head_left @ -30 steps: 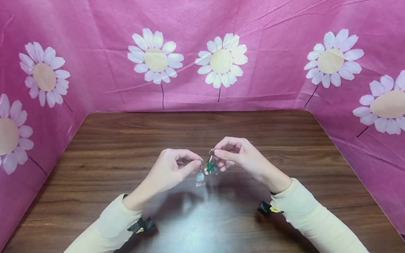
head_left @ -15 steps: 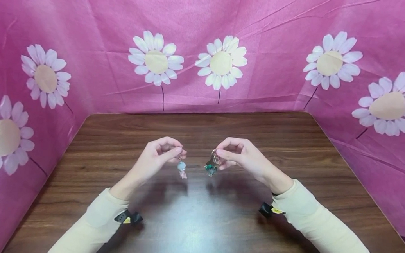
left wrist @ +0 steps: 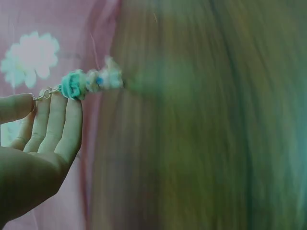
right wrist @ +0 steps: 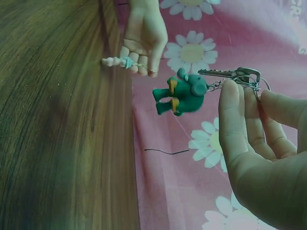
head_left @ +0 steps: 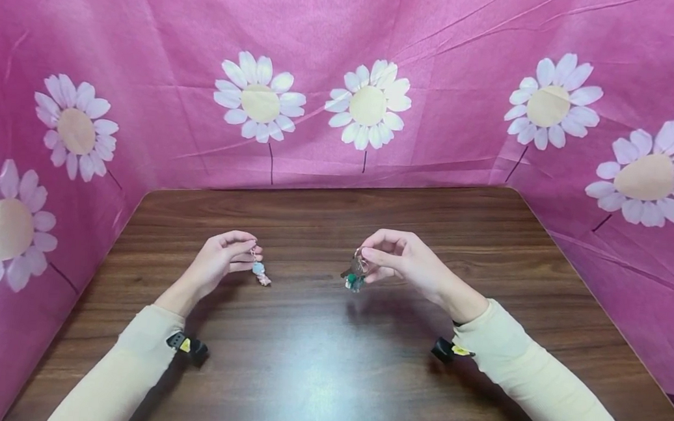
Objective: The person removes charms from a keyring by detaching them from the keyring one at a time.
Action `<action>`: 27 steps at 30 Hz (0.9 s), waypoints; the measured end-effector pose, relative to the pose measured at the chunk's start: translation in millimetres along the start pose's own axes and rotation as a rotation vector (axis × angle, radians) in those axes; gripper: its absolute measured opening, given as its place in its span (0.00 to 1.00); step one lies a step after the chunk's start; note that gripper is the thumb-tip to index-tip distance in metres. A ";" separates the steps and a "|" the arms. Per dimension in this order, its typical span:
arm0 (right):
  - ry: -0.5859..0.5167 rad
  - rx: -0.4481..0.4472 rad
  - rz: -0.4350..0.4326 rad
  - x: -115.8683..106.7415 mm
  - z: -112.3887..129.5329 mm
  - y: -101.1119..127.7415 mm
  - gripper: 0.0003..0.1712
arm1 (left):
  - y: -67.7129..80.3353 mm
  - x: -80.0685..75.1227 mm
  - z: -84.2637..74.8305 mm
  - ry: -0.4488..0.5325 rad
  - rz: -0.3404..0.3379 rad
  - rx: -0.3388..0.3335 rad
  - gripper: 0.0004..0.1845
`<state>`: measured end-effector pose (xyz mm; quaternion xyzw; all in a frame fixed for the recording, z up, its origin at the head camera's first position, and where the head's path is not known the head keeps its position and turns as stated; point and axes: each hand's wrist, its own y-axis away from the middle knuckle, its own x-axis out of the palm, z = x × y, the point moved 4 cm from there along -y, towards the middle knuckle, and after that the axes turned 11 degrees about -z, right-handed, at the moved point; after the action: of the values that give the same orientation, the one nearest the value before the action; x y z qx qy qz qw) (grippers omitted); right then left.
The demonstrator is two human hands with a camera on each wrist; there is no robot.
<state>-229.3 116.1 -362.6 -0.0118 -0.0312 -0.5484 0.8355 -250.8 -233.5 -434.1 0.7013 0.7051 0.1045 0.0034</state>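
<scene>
My left hand (head_left: 234,250) pinches the small chain of a pale blue and pink charm (head_left: 260,273), which hangs just above the wooden table (head_left: 326,366). In the left wrist view the charm (left wrist: 88,82) dangles off my fingertips (left wrist: 57,103). My right hand (head_left: 389,256) pinches a metal key ring (right wrist: 247,76) carrying a key and a green figure charm (head_left: 354,279), held above the table's middle. The right wrist view shows the green figure (right wrist: 182,93) hanging free, with the left hand (right wrist: 144,38) and its charm (right wrist: 117,62) beyond it.
Pink cloth with white daisies (head_left: 368,105) walls the table at the back, left and right. Cream sleeves cover both forearms, with small black clips at the wrists (head_left: 447,349).
The two charms were together between my hands a second ago. My left hand has drawn away to the left with the pale charm. The right hand has stayed put with the ring and green figure.
</scene>
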 end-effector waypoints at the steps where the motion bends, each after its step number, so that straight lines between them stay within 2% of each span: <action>1: -0.005 0.003 0.001 -0.2 -0.5 -0.2 0.06 | -2.5 -5.6 2.3 0.007 -0.007 -0.018 0.05; 6: -0.027 0.013 -0.006 -1.8 -2.3 -1.2 0.05 | -11.5 -25.5 9.7 0.008 -0.038 -0.079 0.08; 9: -0.036 0.016 -0.008 -2.9 -3.2 -1.9 0.05 | -14.5 -32.6 11.6 -0.023 -0.053 -0.092 0.10; 12: -0.045 0.026 -0.006 -4.0 -4.8 -2.8 0.05 | -16.3 -38.4 10.9 -0.082 -0.067 -0.087 0.12; 17: -0.057 0.044 0.005 -4.2 -7.1 -3.9 0.05 | -20.3 -52.2 8.0 -0.245 -0.114 -0.061 0.15; 21: -0.062 0.058 0.024 -2.0 -6.6 -3.1 0.06 | -26.7 -64.2 7.6 -0.327 -0.149 -0.088 0.17; 24: -0.059 0.068 0.031 -0.4 -6.4 -2.1 0.06 | -29.2 -68.3 8.2 -0.364 -0.140 -0.110 0.16; 27: -0.052 0.074 0.037 -0.1 -7.2 -1.6 0.06 | -29.8 -67.3 9.0 -0.422 -0.117 -0.104 0.16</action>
<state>-230.5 115.1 -369.8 0.0042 -0.0728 -0.5310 0.8443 -277.9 -298.6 -457.0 0.6644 0.7220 -0.0087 0.1930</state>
